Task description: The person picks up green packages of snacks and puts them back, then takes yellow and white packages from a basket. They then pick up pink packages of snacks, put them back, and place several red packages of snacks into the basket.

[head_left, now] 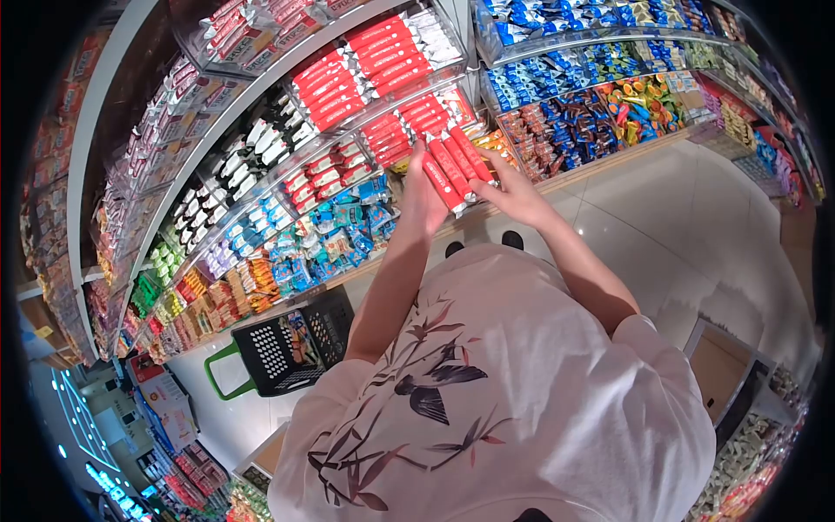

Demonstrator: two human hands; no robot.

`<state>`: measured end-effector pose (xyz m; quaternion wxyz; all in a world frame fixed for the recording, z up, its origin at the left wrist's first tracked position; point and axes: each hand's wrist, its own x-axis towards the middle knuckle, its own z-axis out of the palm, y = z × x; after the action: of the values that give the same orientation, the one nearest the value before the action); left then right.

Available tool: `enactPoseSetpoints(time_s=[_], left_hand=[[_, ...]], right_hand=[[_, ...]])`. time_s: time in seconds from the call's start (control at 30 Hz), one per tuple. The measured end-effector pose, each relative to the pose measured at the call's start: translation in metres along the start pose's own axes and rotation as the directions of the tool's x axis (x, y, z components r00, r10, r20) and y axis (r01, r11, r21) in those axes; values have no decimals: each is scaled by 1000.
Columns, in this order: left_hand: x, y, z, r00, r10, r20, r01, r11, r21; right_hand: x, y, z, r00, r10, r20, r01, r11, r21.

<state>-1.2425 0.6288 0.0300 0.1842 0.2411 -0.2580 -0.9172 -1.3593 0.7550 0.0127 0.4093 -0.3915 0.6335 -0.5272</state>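
Observation:
Several red wrapped bars (453, 167) lie side by side between my two hands, in front of the shelves. My left hand (424, 191) holds them along their left side, its fingers pointing up toward the shelf. From the right, my right hand (513, 193) grips their right side, with the thumb near the lower ends. Just beyond the hands, more red bars (384, 137) fill a clear shelf compartment, and similar red packs (391, 56) sit on the tier above.
A black basket (277, 355) with a green handle (228, 372) stands on the floor at the lower left, with some packets inside. Curved shelves of blue packets (548, 83) extend to the right. A wooden-edged display (720, 365) stands at the lower right.

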Motion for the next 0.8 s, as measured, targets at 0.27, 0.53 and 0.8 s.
enactPoseSetpoints(time_s=[0.27, 0.53, 0.8], left_hand=[[4, -5, -8, 995, 61, 77, -59, 998, -35], [2, -6, -14, 1000, 16, -14, -16, 1000, -10], [3, -5, -12, 982, 102, 157, -57, 962, -267]], right_hand=[[6, 12, 8, 999, -42, -13, 42, 998, -49], [10, 14, 8, 1000, -31, -4, 31, 998, 56], [11, 0, 14, 994, -16, -107, -3, 984, -181]])
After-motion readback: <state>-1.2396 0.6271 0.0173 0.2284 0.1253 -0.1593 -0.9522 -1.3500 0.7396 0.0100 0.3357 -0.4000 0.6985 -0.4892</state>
